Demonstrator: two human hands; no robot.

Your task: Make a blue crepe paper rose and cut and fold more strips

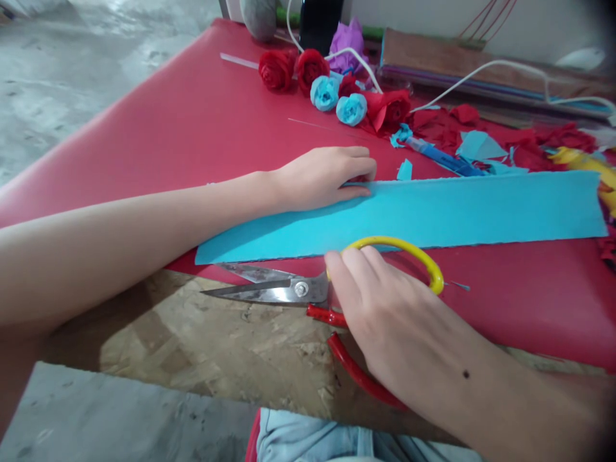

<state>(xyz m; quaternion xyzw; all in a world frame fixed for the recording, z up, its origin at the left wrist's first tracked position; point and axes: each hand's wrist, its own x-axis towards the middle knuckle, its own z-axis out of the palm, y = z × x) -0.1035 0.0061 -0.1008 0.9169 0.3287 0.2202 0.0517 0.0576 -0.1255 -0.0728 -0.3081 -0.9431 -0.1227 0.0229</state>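
A long light-blue strip of crepe paper [457,212] lies across the table. Along its upper edge, my left hand [330,176] has its fingers curled with the thumb on the paper, closed at that edge. My right hand [380,308] grips a pair of scissors [301,289] with one yellow and one red handle. The blades are parted a little and point left, just below the strip's lower edge and past the table's near edge. Part of the handles is hidden by my right hand.
Red paper roses [276,70], light-blue paper flowers [351,109] and a purple one [349,45] lie at the back. A blue pen [445,157] rests among red and blue scraps [481,146]. A white cable [481,69] runs behind. The red tabletop [183,128] has a raw wooden front edge [216,340].
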